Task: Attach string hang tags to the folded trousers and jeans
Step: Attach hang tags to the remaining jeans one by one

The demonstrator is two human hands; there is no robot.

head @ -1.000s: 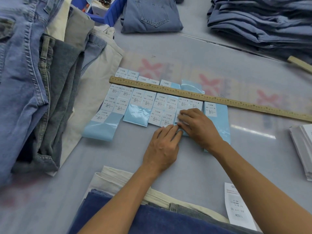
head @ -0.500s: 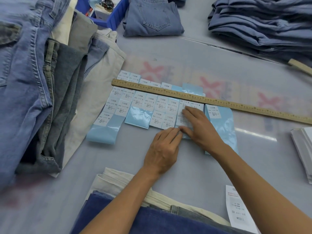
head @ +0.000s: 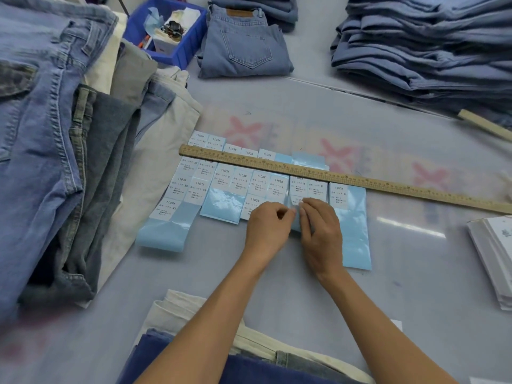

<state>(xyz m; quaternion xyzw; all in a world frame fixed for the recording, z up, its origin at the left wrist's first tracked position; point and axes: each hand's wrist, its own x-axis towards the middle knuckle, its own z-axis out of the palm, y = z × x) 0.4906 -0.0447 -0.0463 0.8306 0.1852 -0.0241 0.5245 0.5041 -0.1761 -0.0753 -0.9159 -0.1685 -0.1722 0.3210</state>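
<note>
Several pale blue backing strips point(head: 221, 202) carrying white size labels lie side by side on the table, their upper parts under a long wooden ruler point(head: 360, 180). My left hand point(head: 266, 231) and my right hand point(head: 322, 234) meet at the lower end of the strip of M labels point(head: 314, 188). Both hands have curled fingers, and their fingertips pinch that strip's lowest label and backing. The pinched spot is mostly hidden by the fingers. A stack of folded trousers point(head: 194, 314), cream over navy, lies at the near edge under my forearms.
A tall pile of jeans and trousers point(head: 41, 162) fills the left side. At the back stand a blue bin point(head: 177, 55), folded light jeans point(head: 243, 48) and a stack of blue trousers point(head: 429, 51). White card tags point(head: 493, 259) sit at the right edge, and a second ruler point(head: 484, 126) lies beyond.
My left hand's fingers went from lying flat on the table to curled, and both hands' fingertips now pinch together at the strip's lower end. The strips and ruler stayed put.
</note>
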